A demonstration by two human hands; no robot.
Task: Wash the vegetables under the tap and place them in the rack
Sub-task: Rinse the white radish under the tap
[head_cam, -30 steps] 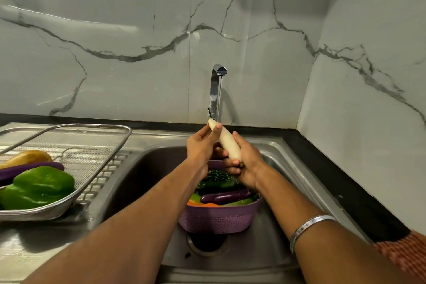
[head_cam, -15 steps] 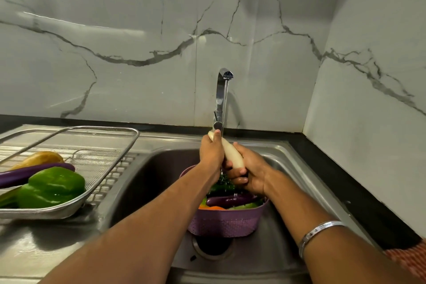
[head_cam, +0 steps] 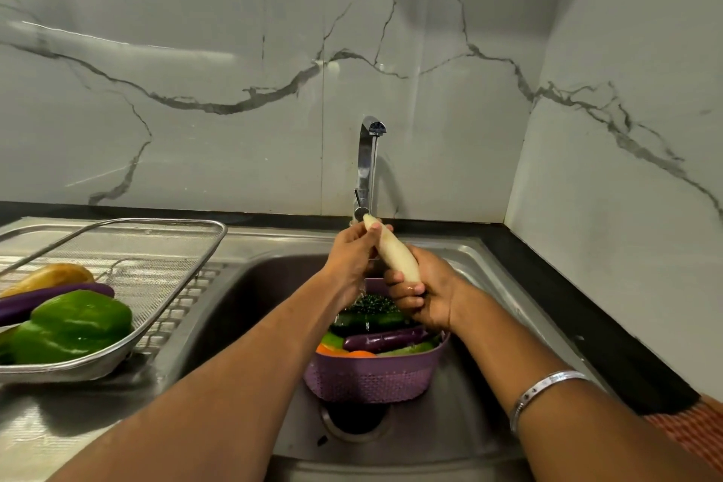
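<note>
Both hands hold a white radish [head_cam: 392,251] under the tap [head_cam: 367,164], above the purple basket [head_cam: 375,380] in the sink [head_cam: 461,438]. Its long axis tilts, with the narrow tip up toward the sink's back edge and the spout. The right hand [head_cam: 424,295] grips the lower end; the left hand [head_cam: 352,258] wraps round the upper part. The rack [head_cam: 172,286] lies at the sink's left edge, holding a green pepper [head_cam: 74,325].

White marble-look wall [head_cam: 234,31] with grey veins met side wall [head_cam: 633,168] at corner; black counter edge [head_cam: 567,297] ran below; soft light glare on left tiles.
</note>
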